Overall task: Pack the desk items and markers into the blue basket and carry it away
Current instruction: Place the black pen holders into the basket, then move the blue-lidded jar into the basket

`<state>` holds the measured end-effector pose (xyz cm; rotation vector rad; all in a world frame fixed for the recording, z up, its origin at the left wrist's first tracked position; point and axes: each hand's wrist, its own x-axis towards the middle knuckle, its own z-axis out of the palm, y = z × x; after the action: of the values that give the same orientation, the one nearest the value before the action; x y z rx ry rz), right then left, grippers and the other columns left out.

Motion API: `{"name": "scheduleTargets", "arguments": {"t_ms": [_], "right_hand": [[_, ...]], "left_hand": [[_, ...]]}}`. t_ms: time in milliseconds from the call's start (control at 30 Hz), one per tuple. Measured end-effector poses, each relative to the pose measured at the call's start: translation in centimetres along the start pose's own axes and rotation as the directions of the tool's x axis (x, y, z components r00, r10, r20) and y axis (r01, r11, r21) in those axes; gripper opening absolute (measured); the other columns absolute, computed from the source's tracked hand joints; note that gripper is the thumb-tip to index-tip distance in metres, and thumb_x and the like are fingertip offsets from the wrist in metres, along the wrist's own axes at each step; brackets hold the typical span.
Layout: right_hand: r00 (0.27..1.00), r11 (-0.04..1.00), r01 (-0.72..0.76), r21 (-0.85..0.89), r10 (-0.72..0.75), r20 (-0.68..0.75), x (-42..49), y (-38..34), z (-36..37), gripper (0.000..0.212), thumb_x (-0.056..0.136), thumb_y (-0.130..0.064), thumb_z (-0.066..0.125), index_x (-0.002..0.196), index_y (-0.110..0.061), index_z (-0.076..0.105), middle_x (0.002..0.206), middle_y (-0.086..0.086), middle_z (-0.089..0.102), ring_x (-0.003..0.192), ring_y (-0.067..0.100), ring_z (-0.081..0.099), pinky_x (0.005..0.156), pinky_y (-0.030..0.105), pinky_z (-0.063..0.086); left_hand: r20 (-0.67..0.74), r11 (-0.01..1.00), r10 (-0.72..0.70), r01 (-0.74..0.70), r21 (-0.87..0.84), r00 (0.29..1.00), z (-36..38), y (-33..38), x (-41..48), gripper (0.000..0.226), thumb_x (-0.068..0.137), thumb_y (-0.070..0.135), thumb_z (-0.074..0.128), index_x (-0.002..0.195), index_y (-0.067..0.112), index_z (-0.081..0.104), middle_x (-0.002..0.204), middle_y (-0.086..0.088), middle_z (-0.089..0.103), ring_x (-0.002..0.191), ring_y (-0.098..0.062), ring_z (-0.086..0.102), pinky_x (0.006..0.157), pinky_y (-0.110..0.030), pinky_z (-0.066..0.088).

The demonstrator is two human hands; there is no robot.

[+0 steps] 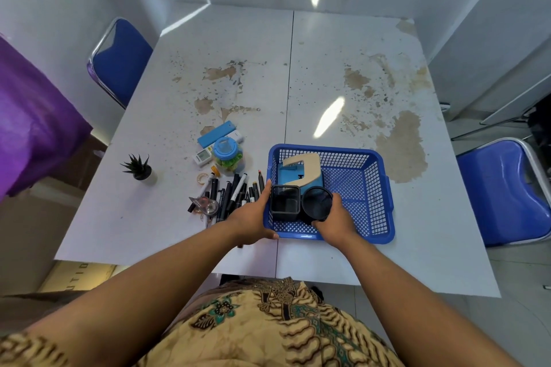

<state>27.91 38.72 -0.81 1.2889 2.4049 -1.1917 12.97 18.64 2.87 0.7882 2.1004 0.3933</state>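
The blue basket [366,185] stands on the white table near its front edge. Inside its left half lie a blue and beige hole punch [304,171], a square black mesh holder [284,202] and a round black mesh holder [317,202]. My left hand [253,217] grips the square holder at the basket's left wall. My right hand [335,219] grips the round holder. Left of the basket lies a heap of markers [232,194], with a tape dispenser [205,205] at its near left end.
Behind the markers stand a blue-lidded jar of clips [228,155], a blue flat case [217,134], a small white device [202,156] and a tape roll [202,178]. A small potted plant [138,168] stands left. Blue chairs [504,191] flank the table.
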Motion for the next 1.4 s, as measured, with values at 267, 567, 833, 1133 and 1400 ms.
{"name": "scheduleTargets", "arguments": {"t_ms": [267, 567, 833, 1133, 1400], "right_hand": [[0.993, 0.968, 0.118, -0.219, -0.118, 0.012, -0.8, -1.3, -0.5, 0.130, 0.069, -0.050, 0.087, 0.164, -0.033, -0.001, 0.163, 0.007, 0.019, 0.149, 0.034, 0.028, 0.117, 0.057, 0.040], [0.922, 0.899, 0.311, -0.309, -0.364, -0.131, -1.3, -3.7, -1.3, 0.103, 0.076, -0.050, 0.070, 0.162, -0.037, 0.016, 0.159, 0.005, 0.025, 0.149, 0.030, 0.030, 0.122, 0.057, 0.032], [0.818, 0.805, 0.463, -0.371, -0.550, -0.171, -0.4, -7.8, 0.5, 0.054, 0.085, -0.042, 0.064, 0.137, -0.028, 0.057, 0.133, -0.005, 0.048, 0.126, 0.018, 0.045, 0.107, 0.045, 0.043], [0.765, 0.731, 0.590, -0.343, -0.642, -0.053, 0.8, -13.0, 4.2, 0.040, 0.089, -0.036, 0.067, 0.127, -0.029, 0.063, 0.122, -0.006, 0.053, 0.119, 0.020, 0.048, 0.104, 0.044, 0.043], [0.782, 0.732, 0.593, -0.336, -0.623, 0.026, 2.9, -18.0, 6.7, 0.046, 0.090, -0.037, 0.065, 0.135, -0.027, 0.059, 0.128, -0.003, 0.053, 0.122, 0.021, 0.048, 0.104, 0.045, 0.046]], "left_hand": [[-0.041, 0.995, 0.077, -0.074, 0.065, 0.996, -1.4, -2.2, 1.0, 0.130, 0.082, 0.041, 0.088, 0.159, 0.053, -0.016, 0.111, 0.006, 0.072, 0.095, -0.014, 0.070, 0.089, -0.042, 0.061], [-0.156, 0.987, 0.161, -0.156, 0.042, 0.975, -3.2, -3.0, 1.1, 0.076, 0.093, 0.045, 0.076, 0.159, 0.044, 0.037, 0.111, 0.014, 0.063, 0.093, -0.006, 0.063, 0.093, -0.038, 0.057], [-0.338, 0.979, 0.189, -0.205, -0.012, 0.922, -5.1, -4.7, 0.1, 0.021, 0.098, 0.043, 0.070, 0.119, 0.040, 0.070, 0.102, 0.019, 0.066, 0.092, -0.001, 0.061, 0.080, -0.025, 0.053], [-0.521, 0.978, 0.065, -0.159, -0.137, 0.851, -8.7, -9.2, -0.7, 0.014, 0.096, 0.028, 0.072, 0.108, 0.037, 0.072, 0.096, 0.016, 0.068, 0.083, -0.007, 0.063, 0.075, -0.027, 0.055], [-0.551, 0.989, -0.002, -0.079, -0.122, 0.835, -11.9, -13.0, 0.2, 0.023, 0.095, 0.033, 0.071, 0.117, 0.035, 0.064, 0.107, 0.010, 0.061, 0.086, -0.006, 0.060, 0.078, -0.030, 0.052]]}}
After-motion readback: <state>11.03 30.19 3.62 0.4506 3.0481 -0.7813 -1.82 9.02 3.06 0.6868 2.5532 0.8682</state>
